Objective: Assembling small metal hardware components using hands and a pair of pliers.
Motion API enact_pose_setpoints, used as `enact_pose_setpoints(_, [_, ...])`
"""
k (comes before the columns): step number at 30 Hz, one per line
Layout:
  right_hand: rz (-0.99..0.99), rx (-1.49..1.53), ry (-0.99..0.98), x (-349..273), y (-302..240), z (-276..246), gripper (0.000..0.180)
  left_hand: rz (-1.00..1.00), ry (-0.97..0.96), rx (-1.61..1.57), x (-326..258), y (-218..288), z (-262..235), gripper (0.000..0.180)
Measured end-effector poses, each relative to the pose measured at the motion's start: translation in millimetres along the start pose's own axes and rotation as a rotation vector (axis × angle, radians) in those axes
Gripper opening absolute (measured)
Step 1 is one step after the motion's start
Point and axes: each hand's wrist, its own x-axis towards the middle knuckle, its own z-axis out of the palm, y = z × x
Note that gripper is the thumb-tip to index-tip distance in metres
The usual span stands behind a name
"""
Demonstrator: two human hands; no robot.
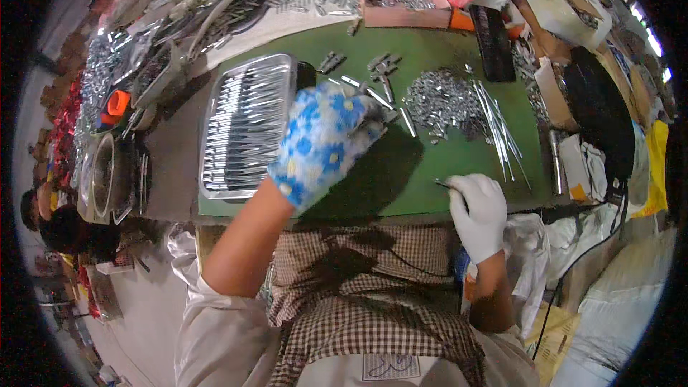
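My left hand [326,136], in a white glove with blue flowers, hovers over the middle of the green work surface [344,201]. Its fingers are curled together around something I cannot make out. Beside it lie short metal rods [408,122] and a few grey metal fittings [383,66]. A clear plastic tray [208,190] with rows of slim shiny metal pieces [244,118] stands left of that hand. Near the front edge, my white-gloved right hand [479,211] pinches a thin, dark, pointed tool [443,184]. A heap of small metal parts [444,102] sits beyond it.
Long thin metal rods [499,132] lie right of the heap. A black phone-like slab [494,43] and a pink box [398,16] of small parts are at the back. Loose metal pieces cover the far left. A metal cylinder [556,161] lies at the right.
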Motion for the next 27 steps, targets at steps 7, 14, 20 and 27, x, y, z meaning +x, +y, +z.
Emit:
enact_pose_setpoints(7, [-0.060, -0.013, -0.063, 3.9, -1.2, -12.7, 0.013, -0.098, -0.176, -0.246, -47.8, 50.6, 53.5, 0.034])
enact_pose_setpoints(14, [-0.082, -0.073, -0.095, 9.2, 1.8, -11.5, 0.009, -0.198, -0.148, -0.134, -47.1, 72.4, 57.4, 0.028])
enact_pose_setpoints(20, [-0.082, -0.061, -0.074, 9.0, 4.4, -9.0, 0.008, -0.219, -0.105, -0.058, -47.3, 77.7, 64.5, 0.026])
enact_pose_setpoints(27, [-0.098, -0.044, -0.067, 10.9, 5.2, -8.4, 0.010, -0.190, -0.118, 0.003, -54.0, 75.4, 69.2, 0.029])
